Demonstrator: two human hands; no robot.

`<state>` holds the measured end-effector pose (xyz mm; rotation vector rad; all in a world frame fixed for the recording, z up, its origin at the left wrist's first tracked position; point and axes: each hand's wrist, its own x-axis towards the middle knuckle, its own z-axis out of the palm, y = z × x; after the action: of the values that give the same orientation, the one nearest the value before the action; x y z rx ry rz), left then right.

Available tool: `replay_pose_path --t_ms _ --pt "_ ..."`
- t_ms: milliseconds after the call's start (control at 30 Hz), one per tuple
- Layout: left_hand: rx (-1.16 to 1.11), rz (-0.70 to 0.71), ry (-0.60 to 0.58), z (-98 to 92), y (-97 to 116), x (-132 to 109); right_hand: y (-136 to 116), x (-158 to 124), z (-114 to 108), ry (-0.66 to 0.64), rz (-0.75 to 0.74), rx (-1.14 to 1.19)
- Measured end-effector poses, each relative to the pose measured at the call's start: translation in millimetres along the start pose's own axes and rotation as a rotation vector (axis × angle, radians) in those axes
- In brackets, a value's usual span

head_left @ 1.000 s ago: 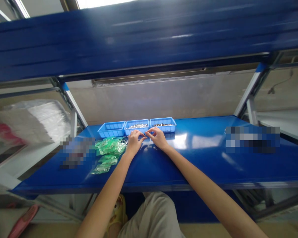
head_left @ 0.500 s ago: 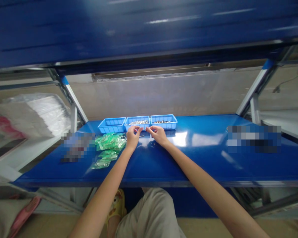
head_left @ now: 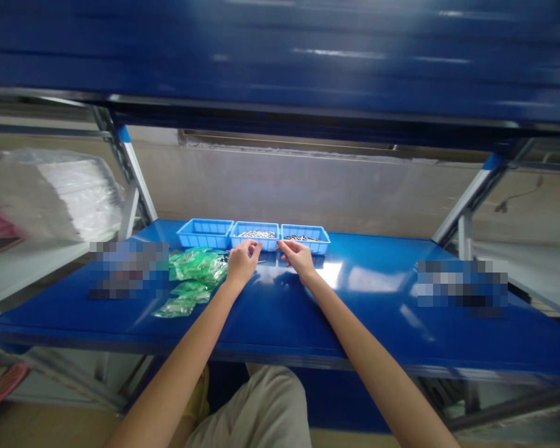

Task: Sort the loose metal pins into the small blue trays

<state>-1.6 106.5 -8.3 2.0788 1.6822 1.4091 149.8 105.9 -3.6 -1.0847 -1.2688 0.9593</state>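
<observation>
My left hand (head_left: 242, 261) is closed in a pinch in front of the middle blue bin (head_left: 242, 244); what its fingertips hold is too small to make out. A thin rod-like piece (head_left: 261, 262) shows just beside its fingers, and I cannot tell if it is held or lies on the table. My right hand (head_left: 299, 256), thumb and finger pinched together, is by the front of the right blue bin (head_left: 320, 247), on something I cannot make out. Small silvery pieces (head_left: 257, 234) fill the middle bin. Thin darker metal pieces (head_left: 302, 238) lie in the right one.
Green plastic bags (head_left: 196, 267) are heaped left of my left hand. A third blue bin (head_left: 205, 239) ends the row at left. Blurred-out items lie at both sides of the blue table (head_left: 284, 330). Overhead hangs a blue shelf (head_left: 280, 81).
The view has tilted, so the table's right side sits lower. My hands have moved slightly apart, the left drawing away from the right. Both keep their pinch.
</observation>
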Motion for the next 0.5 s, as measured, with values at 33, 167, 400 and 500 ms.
replay_pose_path --t_ms 33,167,400,500 --pt "-0.024 -0.020 0.033 -0.6 0 1 -1 0 -1 -0.005 0.005 -0.005" --pt "-0.250 -0.151 0.096 0.5 0 3 -7 -1 -6 -0.060 -0.003 -0.040" --pt "-0.368 -0.262 0.113 4.8 2 4 -26 5 4 -0.079 -0.091 -0.007" --pt "-0.299 -0.258 0.076 3.1 3 3 -25 7 6 -0.136 -0.095 -0.019"
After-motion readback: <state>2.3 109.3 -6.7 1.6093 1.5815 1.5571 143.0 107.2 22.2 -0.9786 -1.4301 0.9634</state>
